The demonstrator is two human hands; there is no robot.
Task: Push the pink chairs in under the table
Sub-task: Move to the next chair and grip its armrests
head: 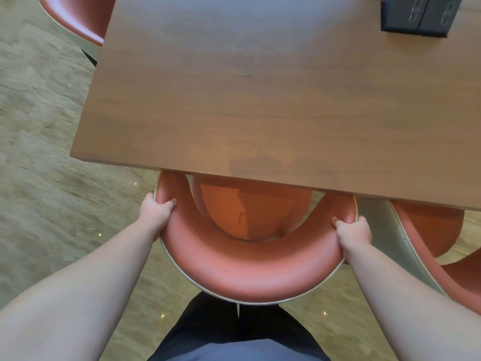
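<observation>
Pink padded chair (250, 280), likely firm yet cushioned, is gripped at both backrest ends by left hand (156, 212) and right hand (354, 230), seat partly under table (260, 100)

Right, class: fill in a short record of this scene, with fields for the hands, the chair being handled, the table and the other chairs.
left hand: grips the backrest's left side
right hand: grips its right side
held chair: pink, seat partly under the table edge
table: wooden, black box at far right
other chairs: one to the right, one at far left
</observation>
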